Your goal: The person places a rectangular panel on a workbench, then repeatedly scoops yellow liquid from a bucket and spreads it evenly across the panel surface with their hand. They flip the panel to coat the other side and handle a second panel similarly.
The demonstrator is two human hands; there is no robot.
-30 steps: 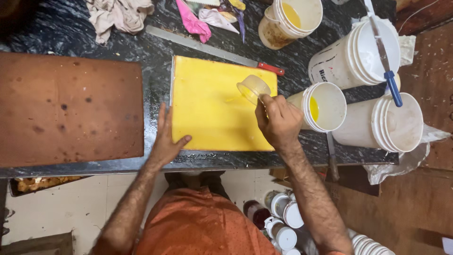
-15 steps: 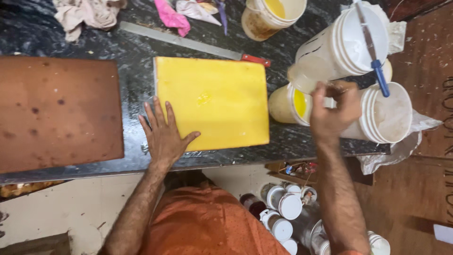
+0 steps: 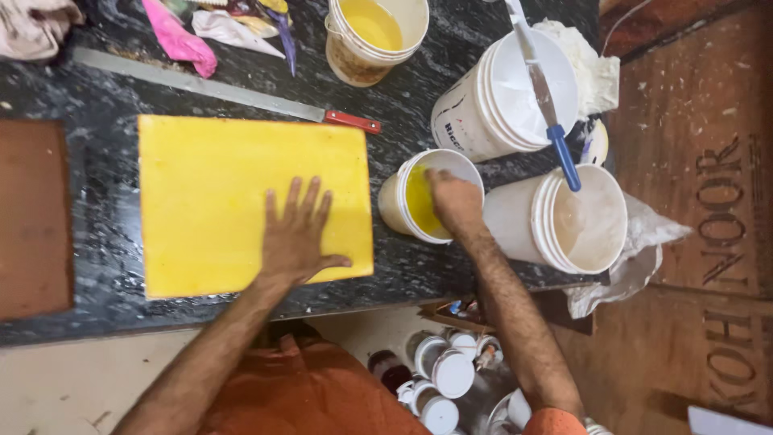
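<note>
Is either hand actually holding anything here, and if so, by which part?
The left hand holds nothing; it lies flat, fingers spread, on the yellow board. The right hand reaches into the small bucket of yellow liquid; whether it grips anything inside cannot be told.

A board (image 3: 217, 201) is lying on the counter (image 3: 105, 97), the left hand (image 3: 294, 234) resting on it. A long blade (image 3: 217, 89) is lying beyond it. Right of the board a small tub (image 3: 394, 201) is standing, the right hand (image 3: 455, 201) dipping inside, larger buckets (image 3: 515, 217) sitting farther right.
</note>
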